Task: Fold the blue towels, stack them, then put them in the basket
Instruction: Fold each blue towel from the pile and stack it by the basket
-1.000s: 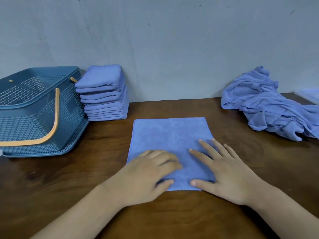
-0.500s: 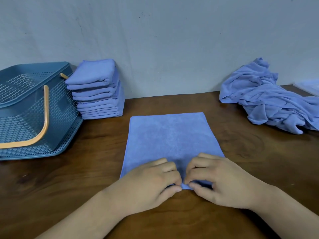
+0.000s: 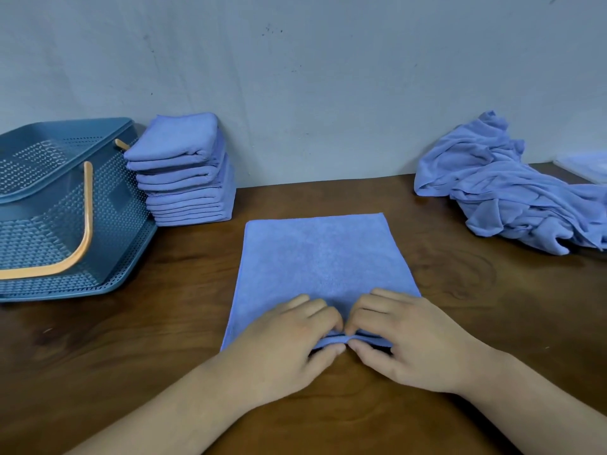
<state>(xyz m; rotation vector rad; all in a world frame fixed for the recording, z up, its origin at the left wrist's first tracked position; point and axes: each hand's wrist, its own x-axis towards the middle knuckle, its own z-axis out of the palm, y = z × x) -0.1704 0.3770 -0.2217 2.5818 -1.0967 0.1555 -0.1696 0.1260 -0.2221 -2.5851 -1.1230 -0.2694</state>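
Note:
A blue towel lies flat on the brown table, folded into a rectangle. My left hand and my right hand sit side by side at its near edge. Both pinch that edge between thumb and curled fingers, and the edge is lifted slightly off the table. A stack of folded blue towels stands against the wall at the back left. Beside it on the left is the blue perforated basket with an orange handle. A heap of unfolded blue towels lies at the back right.
A grey wall runs close behind the table. A pale flat object shows at the far right edge behind the heap. Bare wood lies between the flat towel and the heap.
One second ago both hands lay flat on the towel. They have since curled and taken hold of its near edge, which is now raised a little.

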